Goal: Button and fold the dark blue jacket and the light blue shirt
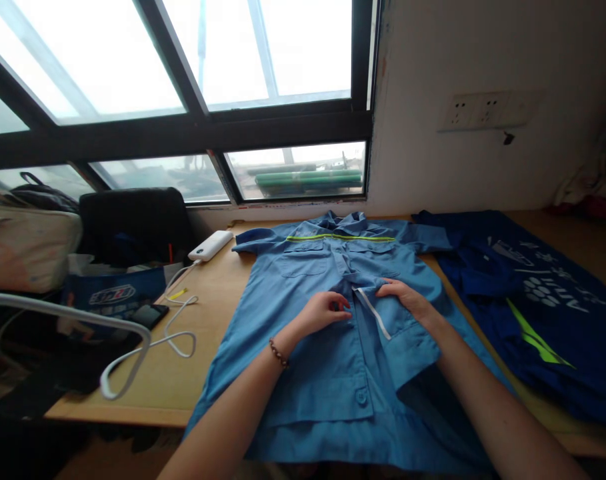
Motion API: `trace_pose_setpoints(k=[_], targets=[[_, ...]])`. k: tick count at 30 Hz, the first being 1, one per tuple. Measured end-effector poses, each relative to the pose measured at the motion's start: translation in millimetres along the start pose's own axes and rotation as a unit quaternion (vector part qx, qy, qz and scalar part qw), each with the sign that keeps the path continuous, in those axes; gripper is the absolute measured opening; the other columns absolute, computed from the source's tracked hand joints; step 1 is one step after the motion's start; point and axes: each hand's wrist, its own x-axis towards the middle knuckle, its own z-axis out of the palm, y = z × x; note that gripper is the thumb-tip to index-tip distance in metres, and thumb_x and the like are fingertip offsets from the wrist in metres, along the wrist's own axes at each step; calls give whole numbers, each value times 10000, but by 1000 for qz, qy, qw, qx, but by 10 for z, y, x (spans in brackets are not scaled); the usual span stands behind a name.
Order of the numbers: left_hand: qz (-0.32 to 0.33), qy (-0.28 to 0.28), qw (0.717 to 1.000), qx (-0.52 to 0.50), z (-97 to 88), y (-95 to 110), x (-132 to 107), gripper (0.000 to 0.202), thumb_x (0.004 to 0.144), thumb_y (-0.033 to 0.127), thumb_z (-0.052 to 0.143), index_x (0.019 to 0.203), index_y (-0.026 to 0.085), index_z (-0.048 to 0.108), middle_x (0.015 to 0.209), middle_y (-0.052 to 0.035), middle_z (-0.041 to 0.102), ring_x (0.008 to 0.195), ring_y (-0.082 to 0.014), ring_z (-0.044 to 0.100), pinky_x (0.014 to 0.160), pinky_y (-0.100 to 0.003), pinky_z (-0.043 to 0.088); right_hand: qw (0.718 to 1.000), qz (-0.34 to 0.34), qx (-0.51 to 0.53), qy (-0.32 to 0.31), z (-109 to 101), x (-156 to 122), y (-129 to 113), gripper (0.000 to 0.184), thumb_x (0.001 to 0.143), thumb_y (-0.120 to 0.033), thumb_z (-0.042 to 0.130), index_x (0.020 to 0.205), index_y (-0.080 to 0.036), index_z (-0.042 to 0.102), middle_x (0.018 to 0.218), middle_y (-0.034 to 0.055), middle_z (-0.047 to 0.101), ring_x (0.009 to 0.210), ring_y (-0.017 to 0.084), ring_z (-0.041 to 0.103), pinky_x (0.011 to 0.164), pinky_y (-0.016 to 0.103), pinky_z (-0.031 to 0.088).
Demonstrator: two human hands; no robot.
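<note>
Right fingers (389,287), partly hidden, grip the blue shirt (323,360); left fingers (337,315) curl, hold unclear

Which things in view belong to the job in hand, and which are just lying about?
In use:
light blue shirt, its open front held by the right hand
left hand, at the other front edge
table under the shirt

Lying about, seemingly:
dark blue garment
white device
white cable
pale bag
blue bag
</note>
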Motion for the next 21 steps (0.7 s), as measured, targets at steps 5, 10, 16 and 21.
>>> trace_pose_setpoints(k=[5,10,16,21], targets=[[40,-61,994,86,26,127,-49,326,614,426,666,826,179,643,719,6,605,618,-102,501,567,-190,343,1000,-8,-11,-6,8,-12,-17,226,575,-205,619,797,-166,639,649,-25,650,572,131,587,613,238,465],[27,-58,992,105,52,135,-52,262,623,391,660,749,165,618,678,9,603,591,-100,506,553,-192,342,1000,-3,-25,-3,52,-24,-22,242,558,-229,667,792,-172,640,661,-27,650,579,128,588,606,230,464],[-45,-97,992,-59,59,121,-83,272,654,391,617,730,139,547,559,22,551,475,-94,512,474,-200,375,999,-6,-41,10,117,-51,0,245,554,-291,693,750,-163,621,639,-11,632,553,128,571,556,230,449],[-73,-146,956,-242,12,136,-73,288,620,348,661,712,138,488,516,32,527,413,-87,491,406,-194,376,992,-46,-116,32,101,38,82,204,514,-223,677,674,-150,574,588,-34,586,518,102,516,539,219,407]])
